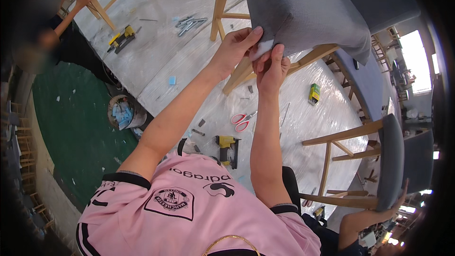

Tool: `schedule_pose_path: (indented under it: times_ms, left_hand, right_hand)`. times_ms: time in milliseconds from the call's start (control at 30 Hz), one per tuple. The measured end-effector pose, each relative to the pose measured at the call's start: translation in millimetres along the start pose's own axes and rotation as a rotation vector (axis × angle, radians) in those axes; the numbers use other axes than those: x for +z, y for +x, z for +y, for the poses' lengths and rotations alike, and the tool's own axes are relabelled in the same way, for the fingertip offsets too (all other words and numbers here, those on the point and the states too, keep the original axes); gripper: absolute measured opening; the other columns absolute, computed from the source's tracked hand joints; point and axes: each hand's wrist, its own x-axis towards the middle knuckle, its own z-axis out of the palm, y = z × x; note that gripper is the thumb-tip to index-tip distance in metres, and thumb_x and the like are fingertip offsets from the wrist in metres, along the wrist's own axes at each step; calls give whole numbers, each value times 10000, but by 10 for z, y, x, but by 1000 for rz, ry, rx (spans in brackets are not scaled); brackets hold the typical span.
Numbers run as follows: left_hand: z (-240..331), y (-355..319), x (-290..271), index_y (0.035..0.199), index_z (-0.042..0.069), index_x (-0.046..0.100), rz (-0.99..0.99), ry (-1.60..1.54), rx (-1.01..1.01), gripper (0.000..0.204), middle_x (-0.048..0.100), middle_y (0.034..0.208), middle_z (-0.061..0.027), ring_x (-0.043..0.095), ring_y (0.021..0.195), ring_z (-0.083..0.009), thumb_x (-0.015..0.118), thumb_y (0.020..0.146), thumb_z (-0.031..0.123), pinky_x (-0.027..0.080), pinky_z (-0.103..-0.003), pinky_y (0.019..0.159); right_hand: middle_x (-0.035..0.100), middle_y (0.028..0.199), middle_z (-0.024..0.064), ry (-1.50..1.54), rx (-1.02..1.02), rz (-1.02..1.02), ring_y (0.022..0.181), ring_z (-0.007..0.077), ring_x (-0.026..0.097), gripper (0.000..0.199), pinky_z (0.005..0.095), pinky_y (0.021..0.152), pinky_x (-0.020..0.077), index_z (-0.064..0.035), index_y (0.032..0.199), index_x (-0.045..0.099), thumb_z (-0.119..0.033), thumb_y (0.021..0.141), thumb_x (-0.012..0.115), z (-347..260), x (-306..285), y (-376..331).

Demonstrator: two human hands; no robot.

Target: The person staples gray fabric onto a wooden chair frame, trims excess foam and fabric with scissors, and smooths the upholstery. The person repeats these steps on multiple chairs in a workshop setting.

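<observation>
Grey fabric (313, 14) covers the seat of a wooden-legged chair, which stands on a worktop wrapped in clear film. My left hand (237, 47) pinches the fabric's near edge by its corner seam, thumb on top. Just to its right, my right hand (271, 70) grips the same edge, its thumb pressed against the cloth and its fingers curled below. Between both hands a tuft of white padding (263, 48) shows under the fabric. A light wooden leg (238, 75) slants down beneath my hands. Some of my fingertips are hidden by the cloth and padding.
Red-handled scissors (241, 123) and a yellow-black staple gun (227, 148) lie near me; another staple gun (123, 39) and metal strips (191, 25) lie farther off. A small box (314, 93) and a chair (391, 156) are right. Co-workers' arms (71, 14) show at left and lower right.
</observation>
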Motion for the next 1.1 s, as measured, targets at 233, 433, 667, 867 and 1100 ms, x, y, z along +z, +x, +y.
schedule_pose_path:
  times_ms: [233, 433, 667, 867, 1100]
  left_hand:
    - [-113, 58, 38, 838, 86, 656, 11, 16, 105, 445, 568, 755, 42, 492, 723, -58, 640, 1004, 498, 396, -242, 675]
    - [-322, 29, 7, 813, 64, 639, 88, 1, 182, 457, 558, 752, 46, 470, 732, -50, 620, 1025, 469, 382, -236, 666]
    - [-282, 1, -26, 808, 63, 626, 6, 98, 199, 416, 559, 750, 43, 475, 726, -51, 588, 1056, 395, 373, -233, 674]
    - [177, 208, -282, 918, 28, 693, 0, 531, 363, 322, 650, 829, 6, 555, 790, -74, 615, 1044, 314, 445, -253, 740]
    - [1456, 1278, -269, 1254, 91, 681, -38, 1208, 1064, 357, 623, 1340, -155, 557, 1258, -281, 564, 1041, 352, 425, -407, 1045]
  right_hand:
    - [484, 507, 6, -17, -63, 39, 398, 90, 412, 568, 254, 383, 318, -103, 609, 481, -456, 1043, 575, 108, 10, 3]
    - [473, 499, -2, -34, -54, 55, 387, 82, 393, 583, 248, 378, 289, -109, 588, 451, -452, 1042, 581, 194, -39, -84]
    - [505, 565, 3, -56, -62, -56, 417, 70, 421, 497, 238, 381, 287, -78, 717, 507, -447, 1043, 579, 173, -155, -96]
    - [449, 502, -10, -12, -18, 53, 409, 77, 391, 569, 261, 408, 259, -107, 617, 468, -469, 1044, 570, 219, -99, -60]
    - [400, 448, -12, 51, -65, 150, 356, 98, 333, 550, 275, 383, 248, -127, 626, 466, -465, 1051, 554, 279, -3, -67]
